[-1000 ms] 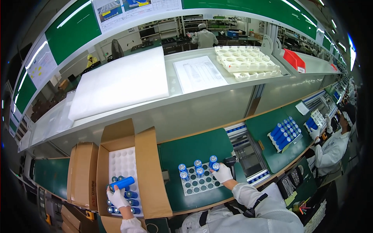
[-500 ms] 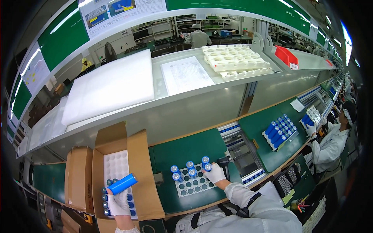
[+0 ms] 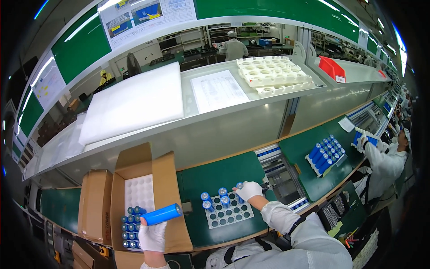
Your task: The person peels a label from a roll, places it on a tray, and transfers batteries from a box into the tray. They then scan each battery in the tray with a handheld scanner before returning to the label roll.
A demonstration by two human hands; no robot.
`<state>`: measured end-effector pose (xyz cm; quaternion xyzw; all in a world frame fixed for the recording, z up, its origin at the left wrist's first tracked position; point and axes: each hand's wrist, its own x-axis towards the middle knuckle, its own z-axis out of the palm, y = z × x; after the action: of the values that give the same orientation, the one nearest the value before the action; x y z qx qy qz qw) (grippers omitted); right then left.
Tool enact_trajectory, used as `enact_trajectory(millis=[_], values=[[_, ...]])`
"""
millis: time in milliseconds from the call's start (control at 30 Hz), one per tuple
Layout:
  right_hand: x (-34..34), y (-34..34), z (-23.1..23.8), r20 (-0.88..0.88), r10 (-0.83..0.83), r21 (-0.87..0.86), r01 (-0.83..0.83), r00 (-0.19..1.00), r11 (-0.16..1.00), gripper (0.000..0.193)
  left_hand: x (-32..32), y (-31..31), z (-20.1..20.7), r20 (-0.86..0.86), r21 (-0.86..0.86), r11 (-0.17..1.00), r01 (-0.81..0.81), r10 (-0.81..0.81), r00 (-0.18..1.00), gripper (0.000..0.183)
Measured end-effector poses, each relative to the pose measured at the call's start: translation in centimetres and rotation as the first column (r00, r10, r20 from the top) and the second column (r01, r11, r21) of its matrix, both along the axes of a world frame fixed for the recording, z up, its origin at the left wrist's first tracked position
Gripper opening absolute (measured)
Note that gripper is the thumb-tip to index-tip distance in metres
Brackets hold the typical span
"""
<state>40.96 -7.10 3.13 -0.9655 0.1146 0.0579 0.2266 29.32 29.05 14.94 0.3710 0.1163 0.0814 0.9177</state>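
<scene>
Blue cylinders point(image 3: 162, 215): left fingers point(image 3: 144, 222) grip one, one tray point(image 3: 233, 219) shows five; whether right fingers point(image 3: 244, 192) grip is unclear.

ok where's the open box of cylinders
In the head view, the open box is lower left, between another box and the green mat, partly behind the left hand.

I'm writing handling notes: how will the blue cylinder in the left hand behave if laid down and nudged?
The cylinder would likely roll on its side, since its body is round. It seems stiff: with one end jutting past the left hand, it shows no sag. Its shiny surface may be slippery.
</scene>
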Motion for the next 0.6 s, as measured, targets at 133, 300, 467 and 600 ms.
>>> enact_trajectory(millis=[133, 300, 467, 600], values=[[0.5, 1.2, 0.2, -0.062, 0.004, -0.023, -0.006, 0.998, 1.0, 0.04, -0.3, -1.4, 0.3, -0.044, -0.043, 0.999, 0.009, -0.011, 0.999, 0.063], [0.5, 0.1, 0.2, -0.087, 0.045, -0.031, -0.048, 0.995, 0.998, 0.046, -0.4, -2.3, -0.1, -0.083, -0.153, 0.983, 0.099, -0.112, 0.99, 0.062], [-3.3, 3.0, 5.5, 0.472, 0.308, 0.083, -0.389, 0.826, 0.917, 0.068, -0.6, -3.3, -0.4, -0.087, -0.232, 0.957, 0.174, -0.199, 0.976, 0.063], [-7.5, 8.7, 11.8, 0.423, 0.439, 0.6, -0.608, 0.793, 0.52, 0.068, 0.3, -3.8, -1.3, -0.089, -0.321, 0.917, 0.239, -0.28, 0.956, 0.061]])
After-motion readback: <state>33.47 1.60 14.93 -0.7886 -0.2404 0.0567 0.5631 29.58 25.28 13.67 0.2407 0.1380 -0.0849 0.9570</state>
